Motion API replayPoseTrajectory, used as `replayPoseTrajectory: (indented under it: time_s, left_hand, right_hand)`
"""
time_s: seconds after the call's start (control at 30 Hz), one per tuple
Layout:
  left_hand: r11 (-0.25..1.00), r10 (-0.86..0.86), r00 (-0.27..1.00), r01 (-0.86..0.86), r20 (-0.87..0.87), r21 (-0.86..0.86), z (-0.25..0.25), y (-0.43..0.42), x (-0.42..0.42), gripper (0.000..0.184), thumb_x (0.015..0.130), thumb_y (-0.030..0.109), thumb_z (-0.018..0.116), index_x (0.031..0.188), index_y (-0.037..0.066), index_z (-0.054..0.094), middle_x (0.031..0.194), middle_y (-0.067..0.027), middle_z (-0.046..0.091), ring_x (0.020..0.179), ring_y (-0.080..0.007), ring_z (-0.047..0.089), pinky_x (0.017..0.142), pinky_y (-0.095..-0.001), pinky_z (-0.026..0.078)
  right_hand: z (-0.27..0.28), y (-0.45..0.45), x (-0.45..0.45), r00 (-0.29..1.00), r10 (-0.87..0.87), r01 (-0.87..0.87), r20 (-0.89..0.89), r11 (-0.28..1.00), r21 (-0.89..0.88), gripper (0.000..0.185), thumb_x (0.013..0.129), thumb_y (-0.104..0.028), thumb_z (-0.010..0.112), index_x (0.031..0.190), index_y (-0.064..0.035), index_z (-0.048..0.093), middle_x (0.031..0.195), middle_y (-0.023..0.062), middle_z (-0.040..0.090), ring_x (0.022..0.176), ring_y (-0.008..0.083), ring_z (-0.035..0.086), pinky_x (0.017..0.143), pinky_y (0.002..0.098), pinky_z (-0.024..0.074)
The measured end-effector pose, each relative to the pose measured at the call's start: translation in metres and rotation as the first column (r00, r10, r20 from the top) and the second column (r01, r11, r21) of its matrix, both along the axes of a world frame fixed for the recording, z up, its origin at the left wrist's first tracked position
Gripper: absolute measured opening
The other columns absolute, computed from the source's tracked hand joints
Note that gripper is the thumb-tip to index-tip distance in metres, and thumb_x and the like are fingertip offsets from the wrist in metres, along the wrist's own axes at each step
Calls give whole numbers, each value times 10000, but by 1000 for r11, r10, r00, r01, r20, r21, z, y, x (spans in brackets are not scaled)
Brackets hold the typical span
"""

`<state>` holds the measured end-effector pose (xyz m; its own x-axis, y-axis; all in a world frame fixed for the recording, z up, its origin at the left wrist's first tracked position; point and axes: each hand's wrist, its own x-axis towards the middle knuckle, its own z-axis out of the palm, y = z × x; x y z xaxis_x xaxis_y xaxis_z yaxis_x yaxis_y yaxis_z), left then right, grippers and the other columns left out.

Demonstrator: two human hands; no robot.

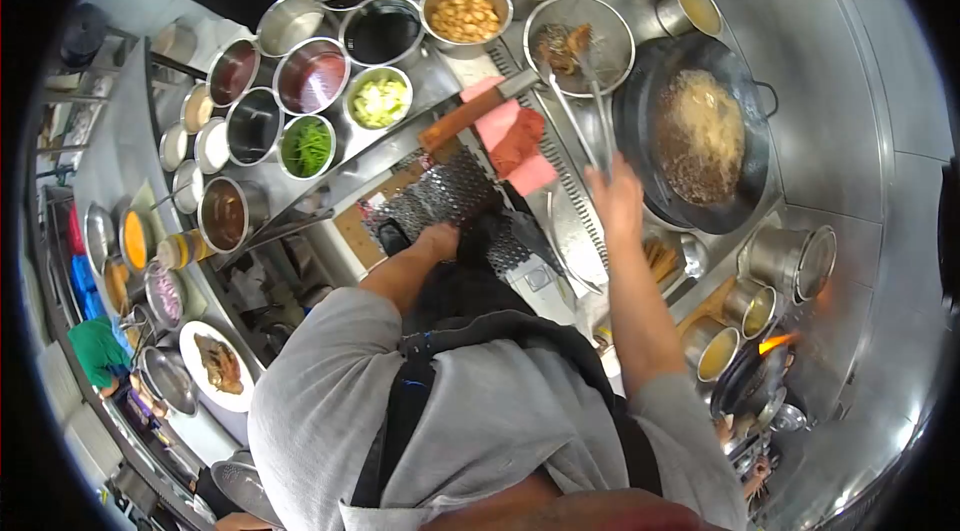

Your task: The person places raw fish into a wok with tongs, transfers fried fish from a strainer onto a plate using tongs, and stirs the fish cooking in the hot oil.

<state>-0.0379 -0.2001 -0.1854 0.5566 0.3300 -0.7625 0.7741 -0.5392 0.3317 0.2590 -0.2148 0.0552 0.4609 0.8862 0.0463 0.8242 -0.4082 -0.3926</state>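
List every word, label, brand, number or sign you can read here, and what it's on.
No text can be read in this view.
Yellow container: any label is too small and blurred to read.
Tongs and wok: no legible markings.

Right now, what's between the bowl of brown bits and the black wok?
A round strainer with browned food and tongs in it, the head view shows.

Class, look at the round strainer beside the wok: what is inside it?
The strainer holds browned food, with the tongs reaching in. Whatever lies beneath the food is covered.
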Motion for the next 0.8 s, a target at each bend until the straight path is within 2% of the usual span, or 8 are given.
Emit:
replayPoseTrajectory:
  time_s: [0.23, 0.3, 0.37, 0.43, 0.5, 0.6, 0.73, 0.8]
  left_hand:
    - [840, 533, 836, -503, -131, 205, -23, 38, -189, 357, 759, 197, 589, 1074, 39, 648, 1106, -208, 631, 1013, -337, 626, 885, -447, 503]
    - [871, 491, 847, -470, -203, 144, -17, 24, -233, 440, 727, 198, 558, 1131, 29, 603, 1078, -225, 631, 998, -374, 615, 879, -440, 494]
    - [769, 639, 748, -610, -180, 191, 4, -7, -254, 439, 710, 230, 593, 1103, 38, 629, 1094, -206, 633, 994, -362, 620, 873, -434, 497]
    - [821, 571, 782, -549, -249, 156, -66, -49, -297, 428, 695, 272, 631, 1053, 39, 659, 1081, -184, 645, 991, -345, 627, 859, -425, 502]
    - [808, 519, 727, -588, -449, -18, -34, -64, -278, 404, 739, 201, 604, 1122, 79, 641, 1163, -179, 612, 1126, -319, 568, 934, -397, 475]
    - [915, 365, 903, -393, -226, -94, -89, -111, -267, 397, 748, 263, 583, 1078, 56, 662, 1155, -186, 615, 1073, -332, 595, 923, -392, 475]
    - [814, 576, 817, -577, -33, -75, -90, -106, -215, 450, 774, 321, 546, 1116, 41, 632, 1118, -208, 624, 1054, -355, 597, 912, -411, 473]
    - [767, 641, 767, -638, 34, -74, -92, -90, -199, 478, 787, 350, 528, 1135, 33, 617, 1100, -220, 628, 1044, -366, 598, 906, -421, 472]
  right_hand:
    - [4, 72, 16, 997, -12, 29, 71, 969, -243, 408, 810, -296, 660, 1075, 6, 589, 1010, 241, 632, 974, 408, 595, 836, 476, 474]
    - [4, 80, 18, 998, -16, 35, 67, 955, -296, 413, 812, -297, 659, 1085, 4, 590, 1030, 241, 630, 996, 402, 593, 851, 474, 473]
    - [6, 84, 19, 996, -22, 48, 81, 943, -329, 449, 804, -323, 634, 1122, -12, 571, 1027, 256, 625, 1020, 403, 577, 875, 478, 456]
    - [7, 85, 19, 997, -2, 29, 78, 940, -341, 443, 811, -309, 636, 1126, -7, 563, 1038, 249, 625, 1026, 399, 578, 880, 477, 457]
    - [5, 84, 19, 994, 11, 27, 108, 937, -348, 436, 817, -293, 637, 1133, -3, 557, 1052, 246, 623, 1032, 397, 578, 880, 481, 459]
    - [-2, 90, 27, 989, 68, -13, 132, 924, -382, 436, 822, -282, 637, 1147, -5, 547, 1067, 242, 619, 1033, 399, 576, 879, 485, 460]
    - [8, 87, 35, 976, 128, -56, 177, 930, -364, 421, 814, -284, 643, 1116, 0, 572, 1048, 240, 627, 1030, 391, 580, 882, 475, 459]
    - [12, 84, 39, 996, 78, -55, 51, 933, -356, 416, 802, -309, 645, 1071, 6, 603, 1024, 246, 633, 1026, 386, 583, 882, 461, 459]
